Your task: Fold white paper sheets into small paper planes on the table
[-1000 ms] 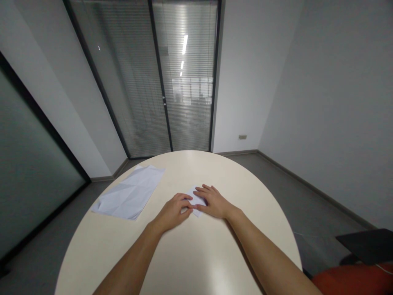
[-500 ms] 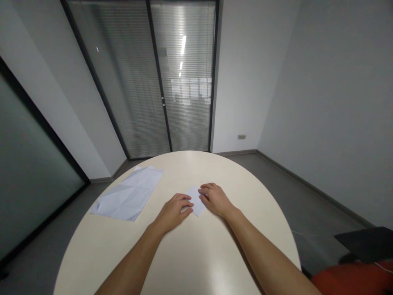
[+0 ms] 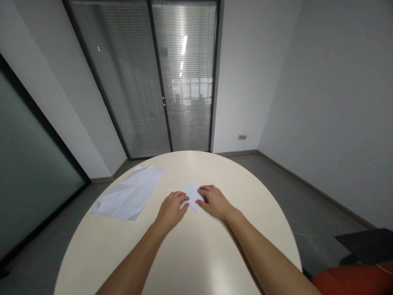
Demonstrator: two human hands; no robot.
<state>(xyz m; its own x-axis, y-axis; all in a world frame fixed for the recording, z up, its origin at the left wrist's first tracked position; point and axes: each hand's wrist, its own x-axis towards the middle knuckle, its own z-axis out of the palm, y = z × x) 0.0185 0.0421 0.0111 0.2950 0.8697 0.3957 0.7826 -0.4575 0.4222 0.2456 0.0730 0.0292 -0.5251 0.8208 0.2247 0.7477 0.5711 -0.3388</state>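
A small folded piece of white paper (image 3: 193, 197) lies on the round cream table (image 3: 196, 250), between my two hands. At its left edge, my left hand (image 3: 172, 208) has curled fingers and thumb on the paper. My right hand (image 3: 215, 200) grips the opposite edge, fingers above and thumb lower down. The fingers cover part of both sides of the paper, so its folds cannot be made out in full.
Creased larger white sheets (image 3: 130, 194) lie at the table's left edge. A red chair seat (image 3: 353, 280) and a dark flat panel (image 3: 367, 241) stand on the right, beyond the table. Glass with blinds (image 3: 184, 123) is behind the table.
The small paper has shifted slightly up and left and looks turned a little. My left hand moved slightly left; the right thumb slid left along the paper. The larger sheets stay put.
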